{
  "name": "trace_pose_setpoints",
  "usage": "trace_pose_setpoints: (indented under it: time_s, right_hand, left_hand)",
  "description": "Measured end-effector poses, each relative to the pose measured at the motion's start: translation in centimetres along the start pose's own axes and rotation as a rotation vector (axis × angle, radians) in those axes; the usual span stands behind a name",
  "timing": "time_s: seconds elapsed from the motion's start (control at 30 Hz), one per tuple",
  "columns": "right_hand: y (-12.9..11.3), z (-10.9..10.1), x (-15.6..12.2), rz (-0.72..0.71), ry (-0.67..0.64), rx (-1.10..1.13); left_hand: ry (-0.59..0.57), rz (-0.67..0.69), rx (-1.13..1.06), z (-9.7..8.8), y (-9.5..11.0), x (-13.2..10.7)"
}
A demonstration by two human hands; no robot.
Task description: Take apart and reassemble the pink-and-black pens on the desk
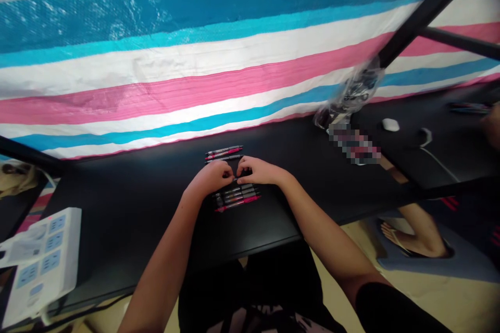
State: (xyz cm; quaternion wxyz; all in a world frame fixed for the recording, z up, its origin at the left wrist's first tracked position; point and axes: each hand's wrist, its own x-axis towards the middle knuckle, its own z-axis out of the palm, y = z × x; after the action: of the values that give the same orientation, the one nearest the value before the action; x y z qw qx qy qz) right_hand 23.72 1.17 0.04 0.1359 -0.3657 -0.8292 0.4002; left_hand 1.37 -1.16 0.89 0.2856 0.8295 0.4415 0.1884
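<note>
On the black table, my left hand and my right hand meet, fingers curled in a pinch. Between the fingertips shows a short bit of a slim pen; the hands cover the rest. Just beyond them lie a few pens side by side, among them a red pen with dark ones around it. Nearer to me is a row of several dark pens, close below my fingers. A pink-red pen forms the near edge of that row.
At the left stands a white power strip with plugs in it. A clear plastic bag of dark items lies at the back right, beside a blurred-out patch. Another person's foot rests on a stool. Striped sheeting hangs behind the table.
</note>
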Motion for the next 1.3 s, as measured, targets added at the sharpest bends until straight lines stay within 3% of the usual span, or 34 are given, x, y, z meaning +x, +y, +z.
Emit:
trace_pose_setpoints:
  time_s: [0.07,0.2,0.4,0.57,0.63,0.8,0.97,1.17,1.3]
  right_hand:
    - [0.0,0.0,-0.1,0.005,-0.007,-0.015]
    - [-0.2,0.4,0.1,-0.006,0.116,-0.022]
    - [-0.4,-0.1,0.3,0.089,0.198,0.078]
    - [0.0,0.0,0.5,-0.017,0.281,0.169]
    - [0.1,0.2,0.5,-0.021,0.305,0.222]
    - [0.2,0.4,0.6,0.105,0.207,0.235]
    - [0.6,0.8,0.9,-0.009,0.317,0.266]
    - [0.7,0.7,0.9,0.068,0.2,0.288]
    - [0.9,1.2,1.2,-0.017,0.319,0.289]
  left_hand:
    - [0.015,-0.02,0.016,0.1,-0.1,0.0]
    - [0.014,-0.01,-0.041,0.2,0.0,0.0]
    - [0.259,0.018,-0.095,0.8,0.4,0.3]
    - [0.171,0.014,-0.16,0.5,-0.1,0.4]
    - [0.174,0.008,-0.171,0.2,-0.3,0.4]
    - [0.215,-0.004,-0.158,-0.1,-0.5,0.3]
    - [0.204,0.01,-0.148,-0.2,-0.8,0.1]
    - [0.188,0.015,-0.085,-0.4,-0.9,0.1]
    - [0.16,-0.011,-0.1,-0.6,-1.0,0.0]
